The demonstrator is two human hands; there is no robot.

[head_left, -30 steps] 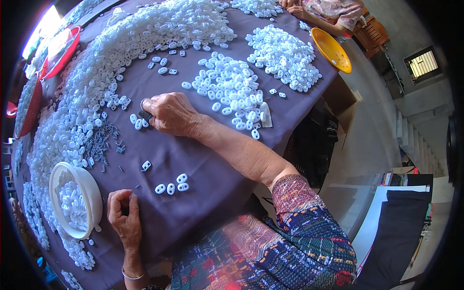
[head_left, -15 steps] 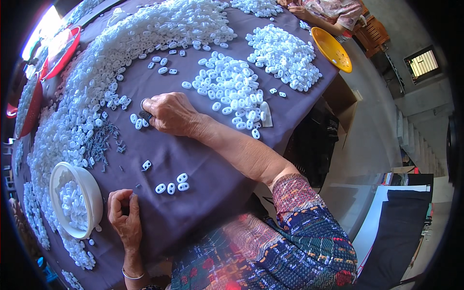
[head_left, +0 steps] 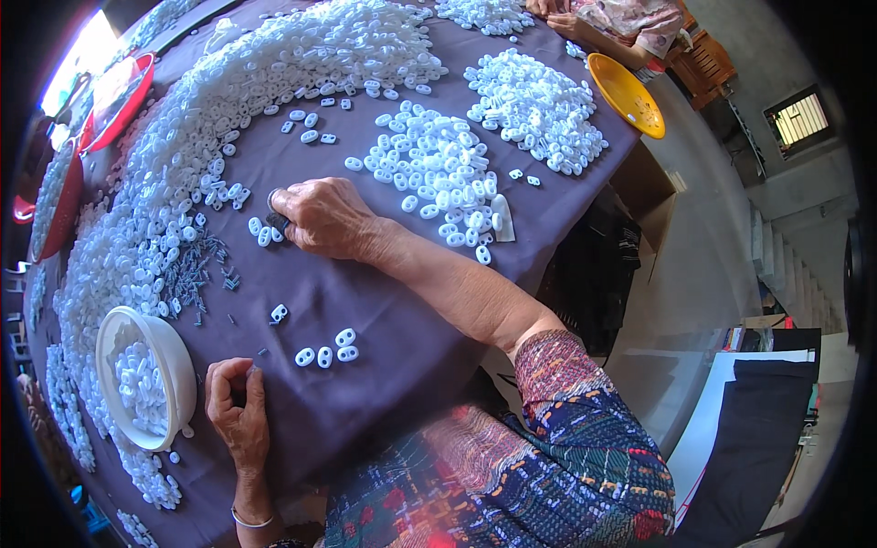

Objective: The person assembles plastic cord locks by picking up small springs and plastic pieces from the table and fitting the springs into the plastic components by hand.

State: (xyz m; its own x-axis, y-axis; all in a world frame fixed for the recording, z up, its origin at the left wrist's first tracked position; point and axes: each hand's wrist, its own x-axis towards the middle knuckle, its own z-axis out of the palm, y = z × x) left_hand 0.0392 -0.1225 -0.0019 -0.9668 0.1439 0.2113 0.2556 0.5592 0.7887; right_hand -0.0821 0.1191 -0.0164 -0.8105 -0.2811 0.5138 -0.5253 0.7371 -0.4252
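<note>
My right hand (head_left: pixel 327 219) is stretched over the dark tablecloth, its fingers curled closed beside a few white oval plastic pieces with two holes (head_left: pixel 264 231). Something dark shows at its fingertips; what they grip is hidden. Near the front edge rests my left hand (head_left: pixel 237 413), thumb and forefinger curled together in a pinch; I cannot make out what is in it. A small grey pin (head_left: pixel 263 352) lies just beyond those fingertips. Between the hands are a small group of white pieces (head_left: pixel 325 356) and a single white piece (head_left: pixel 279 314) with a dark bit at its side.
A white bowl (head_left: pixel 185 379) of white pieces stands left of my left hand. Grey pins (head_left: pixel 196 274) lie beside a long white heap (head_left: pixel 265 78). Further piles (head_left: pixel 429 164) lie to the right. Red baskets (head_left: pixel 128 105), a yellow plate (head_left: pixel 614 87) and another person's arm (head_left: pixel 594 35) are farther off.
</note>
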